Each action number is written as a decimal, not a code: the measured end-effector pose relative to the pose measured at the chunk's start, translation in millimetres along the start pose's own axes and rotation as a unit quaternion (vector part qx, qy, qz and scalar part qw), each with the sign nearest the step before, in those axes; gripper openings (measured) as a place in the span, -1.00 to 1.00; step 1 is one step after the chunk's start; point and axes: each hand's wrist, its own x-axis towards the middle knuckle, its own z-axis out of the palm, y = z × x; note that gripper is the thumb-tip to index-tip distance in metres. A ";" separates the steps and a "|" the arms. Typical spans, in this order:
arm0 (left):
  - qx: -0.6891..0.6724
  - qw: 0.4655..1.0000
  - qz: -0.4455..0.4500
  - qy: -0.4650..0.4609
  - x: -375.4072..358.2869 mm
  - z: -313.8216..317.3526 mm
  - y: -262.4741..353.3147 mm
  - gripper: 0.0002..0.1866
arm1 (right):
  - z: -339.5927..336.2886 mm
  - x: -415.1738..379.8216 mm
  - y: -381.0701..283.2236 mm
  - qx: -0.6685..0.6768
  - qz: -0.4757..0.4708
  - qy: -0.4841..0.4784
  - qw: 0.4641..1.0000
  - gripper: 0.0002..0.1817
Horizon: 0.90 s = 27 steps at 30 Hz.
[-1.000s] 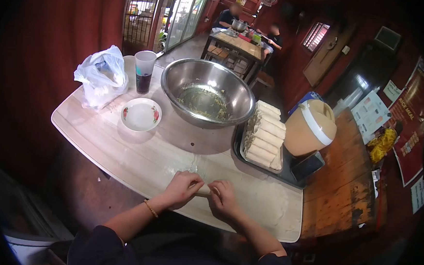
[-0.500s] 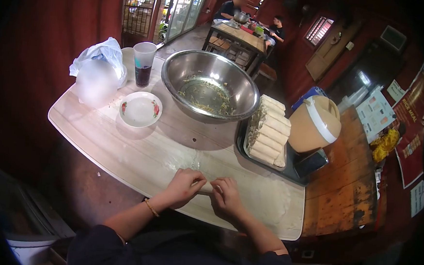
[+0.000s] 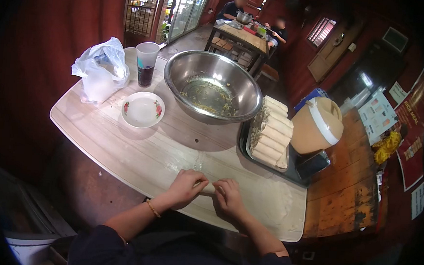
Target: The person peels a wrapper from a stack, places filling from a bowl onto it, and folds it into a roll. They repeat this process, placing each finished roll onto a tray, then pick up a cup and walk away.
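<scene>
Near the front edge of the table, my left hand [image 3: 184,185] and my right hand [image 3: 227,194] pinch the two ends of a pale spring roll [image 3: 208,187]. Its middle shows between my fingers, while the ends are covered by them. Beyond and to the right, many similar rolled spring rolls [image 3: 273,136] are stacked on a dark tray [image 3: 243,143]. A large steel bowl [image 3: 177,67] stands past my hands, with shreds of filling and some liquid at its bottom. Left of the bowl sits a white dish [image 3: 143,110] with red flower patterns.
A plastic bag [image 3: 101,72] and a tall cup of dark drink [image 3: 146,70] stand at the far left of the table [image 3: 100,125]. On the right are a tan jug [image 3: 316,127] and a phone [image 3: 313,164]. Two people sit at a wooden table [image 3: 242,35] farther back.
My hands stay almost in place on the spring roll, with its middle showing a little more between them. The whole view has shifted slightly.
</scene>
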 end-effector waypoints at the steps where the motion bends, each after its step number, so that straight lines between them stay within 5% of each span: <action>1: -0.003 1.000 0.007 0.008 -1.6 -0.2 0.6 -0.81 | 0.4 -1.0 -2.4 0.002 0.002 0.000 1.000 -0.78; 27: 0.007 1.000 -0.001 0.004 -0.9 5.4 -4.8 -0.78 | 1.4 -0.1 -1.0 0.007 0.009 0.000 1.000 -0.79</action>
